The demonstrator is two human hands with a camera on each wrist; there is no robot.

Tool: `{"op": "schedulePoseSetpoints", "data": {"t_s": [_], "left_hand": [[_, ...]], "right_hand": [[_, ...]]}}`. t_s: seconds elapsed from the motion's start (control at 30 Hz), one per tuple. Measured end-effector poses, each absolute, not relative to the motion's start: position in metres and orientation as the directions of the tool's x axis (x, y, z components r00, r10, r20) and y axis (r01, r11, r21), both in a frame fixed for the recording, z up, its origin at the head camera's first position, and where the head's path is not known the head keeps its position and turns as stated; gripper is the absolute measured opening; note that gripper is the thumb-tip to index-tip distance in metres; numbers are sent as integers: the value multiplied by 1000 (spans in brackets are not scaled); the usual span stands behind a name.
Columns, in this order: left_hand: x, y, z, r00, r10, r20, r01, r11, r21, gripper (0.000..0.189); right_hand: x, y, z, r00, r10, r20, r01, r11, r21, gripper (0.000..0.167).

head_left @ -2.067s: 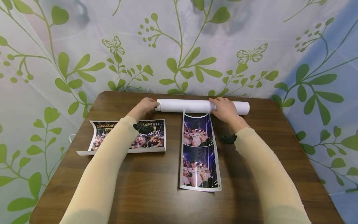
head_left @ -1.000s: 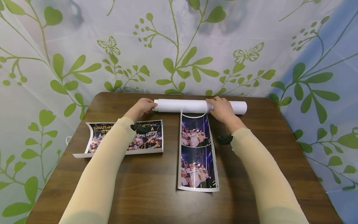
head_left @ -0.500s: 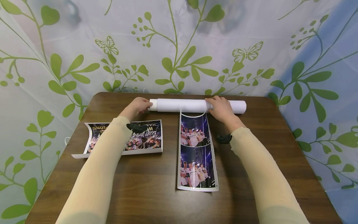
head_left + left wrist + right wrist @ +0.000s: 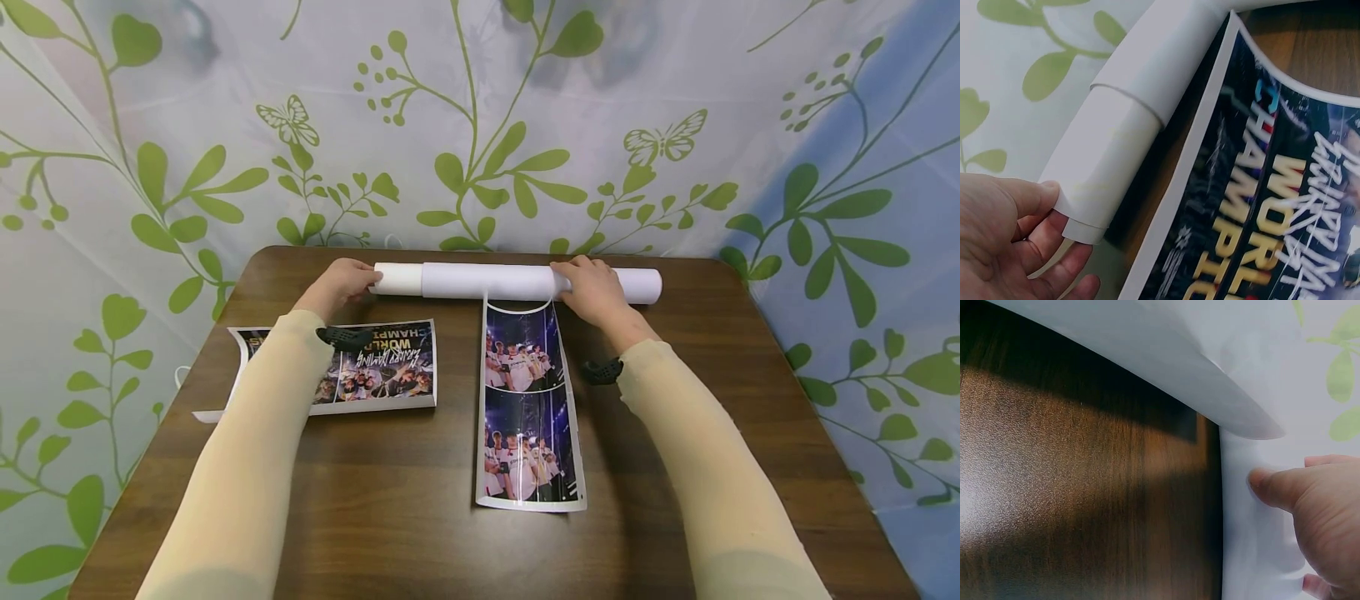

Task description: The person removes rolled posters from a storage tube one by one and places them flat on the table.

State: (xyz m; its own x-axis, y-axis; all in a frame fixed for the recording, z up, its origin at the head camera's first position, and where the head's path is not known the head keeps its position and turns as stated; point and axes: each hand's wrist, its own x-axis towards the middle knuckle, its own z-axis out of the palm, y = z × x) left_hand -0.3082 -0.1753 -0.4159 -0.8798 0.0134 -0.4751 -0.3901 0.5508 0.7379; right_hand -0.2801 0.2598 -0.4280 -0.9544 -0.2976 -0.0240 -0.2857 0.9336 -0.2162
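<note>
A long roll of white paper (image 4: 480,282) lies along the far side of the table. From its left end sticks a narrower cream paper roll (image 4: 399,279); my left hand (image 4: 341,282) pinches its rim, thumb outside and fingers at the open end in the left wrist view. My right hand (image 4: 596,290) grips the white roll right of its middle, thumb on the near side. A glossy poster strip (image 4: 528,408) with two group photos runs from beneath the white roll toward me. In the right wrist view, white paper (image 4: 1166,356) curves up beside the thumb.
A second poster (image 4: 386,367) with "World Champions" lettering lies at the left, its near edge curled up and partly hidden by my left sleeve. The brown wooden table (image 4: 405,517) ends at a leaf-patterned cloth backdrop (image 4: 480,125).
My left hand has moved left, drawing the narrower cream roll farther out of the white roll. My right hand stays in place on the white roll.
</note>
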Motion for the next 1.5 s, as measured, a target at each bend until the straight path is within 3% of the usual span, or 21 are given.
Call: {"op": "schedulePoseSetpoints", "data": {"t_s": [0.53,1.0,1.5], "left_hand": [[-304,-231,-412,-886,-76,-457,-419,551,722,48],[-297,-282,-417,-868,-235,-438,-497,433,752,50],[-284,-321,-411,-853,-256,-455,-522,427,739,51]], "right_hand": [[-281,258,-428,-955,-295,-36,-280,935,-219,60],[-280,256,-426,-956,-291,-31,-278,934,-223,59],[-283,253,-429,-944,-330,-13,-321,925,-204,59]]}}
